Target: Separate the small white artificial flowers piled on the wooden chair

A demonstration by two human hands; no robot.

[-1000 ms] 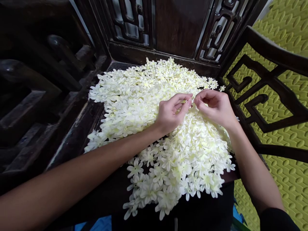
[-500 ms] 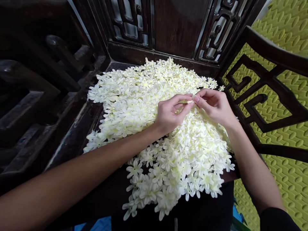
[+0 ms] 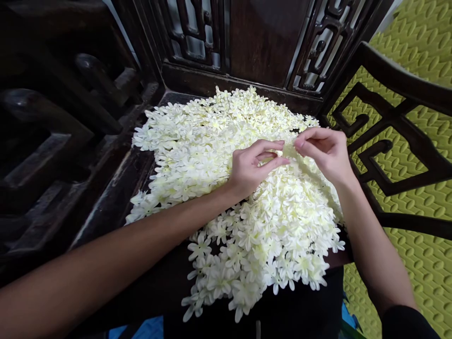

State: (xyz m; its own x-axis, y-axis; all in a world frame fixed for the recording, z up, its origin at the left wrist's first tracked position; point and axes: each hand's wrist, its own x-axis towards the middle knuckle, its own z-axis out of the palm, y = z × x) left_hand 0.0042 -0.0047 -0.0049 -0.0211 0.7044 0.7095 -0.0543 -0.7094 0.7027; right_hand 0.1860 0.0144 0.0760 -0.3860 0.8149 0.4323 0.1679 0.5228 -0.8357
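A broad heap of cream-white artificial flowers (image 3: 197,160) lies spread over the dark wooden seat and hangs over its front edge. Just above the heap, my left hand (image 3: 250,167) has its thumb and fingertips apart. A small pale bit (image 3: 278,153) shows at the tip of a middle finger; whether it rests there or belongs to the flowers behind is unclear. To the right, my right hand (image 3: 326,150) is closed in a pinch, thumb against forefinger. Whatever lies between those fingertips is too small to make out.
Carved dark wood rises behind the heap as a backrest (image 3: 264,42). A fretwork armrest (image 3: 391,117) stands close to my right arm, and more dark woodwork (image 3: 45,122) is at left. Yellow-green textured matting (image 3: 420,263) covers the floor at right.
My hands, fingertips together before over a small pale piece, are now apart. The right hand has drawn back to the right, still pinched, and the left thumb and fingers have spread.
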